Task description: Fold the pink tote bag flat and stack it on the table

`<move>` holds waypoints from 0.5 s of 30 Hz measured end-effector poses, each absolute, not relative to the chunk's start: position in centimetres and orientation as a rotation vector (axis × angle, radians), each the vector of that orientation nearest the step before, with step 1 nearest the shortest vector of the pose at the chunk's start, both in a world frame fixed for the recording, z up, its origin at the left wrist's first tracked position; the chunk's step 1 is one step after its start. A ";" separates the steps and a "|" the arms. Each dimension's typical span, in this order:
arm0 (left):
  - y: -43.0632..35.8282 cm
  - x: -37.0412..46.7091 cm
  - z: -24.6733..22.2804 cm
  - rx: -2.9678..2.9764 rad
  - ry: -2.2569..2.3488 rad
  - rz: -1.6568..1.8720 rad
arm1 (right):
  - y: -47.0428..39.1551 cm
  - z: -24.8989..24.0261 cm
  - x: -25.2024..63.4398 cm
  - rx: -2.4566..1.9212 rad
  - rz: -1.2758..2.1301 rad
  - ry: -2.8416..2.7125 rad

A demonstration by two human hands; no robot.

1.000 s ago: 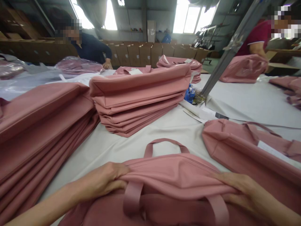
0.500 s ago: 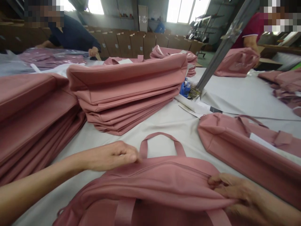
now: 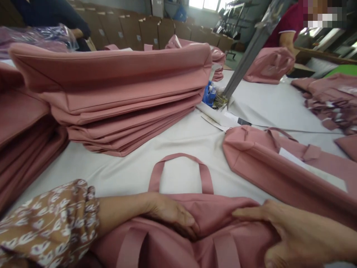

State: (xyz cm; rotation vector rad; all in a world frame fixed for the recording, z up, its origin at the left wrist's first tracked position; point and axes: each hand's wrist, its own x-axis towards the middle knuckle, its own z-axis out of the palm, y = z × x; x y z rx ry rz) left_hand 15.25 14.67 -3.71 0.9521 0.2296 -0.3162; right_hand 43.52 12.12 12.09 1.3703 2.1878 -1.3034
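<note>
A pink handbag (image 3: pixel 223 203) lies before me on the white-covered table. One strap handle (image 3: pixel 206 176) loops out flat on its far side, and two strap ends stand on the near side. My left hand (image 3: pixel 170 214) presses down into the fold along the bag's top, its fingertips partly hidden in the material. At the bag's right end, my right hand (image 3: pixel 281 227) rests with its forefinger stretched over the top and its thumb spread apart lower down. The zip seam is mostly covered by folds.
A tall stack of pink bags (image 3: pixel 134 74) stands behind, with more stacked bags (image 3: pixel 22 123) at left. Another pink bag (image 3: pixel 259 156) lies at right. A grey post (image 3: pixel 245 56) rises from the table. Beyond it, a co-worker's arm (image 3: pixel 287 41) reaches to a pink bag (image 3: pixel 269 65).
My left hand has moved right and down from above the bag into its top fold. My right hand has shifted from pinching the edge to spreading over the end. The view has moved.
</note>
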 end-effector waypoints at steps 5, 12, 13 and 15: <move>15.9 9.9 -1.3 1.089 0.405 -0.236 | 14.1 6.8 44.7 1.242 -1.889 1.716; 14.2 -3.3 2.3 0.943 0.891 -0.116 | 12.4 5.6 51.9 1.468 -1.893 1.642; 13.6 -4.1 2.5 1.000 0.950 -0.103 | 12.3 5.9 52.5 1.477 -1.913 1.626; 12.3 -4.6 2.2 1.159 1.111 -0.065 | 11.9 5.6 53.0 1.557 -1.920 1.598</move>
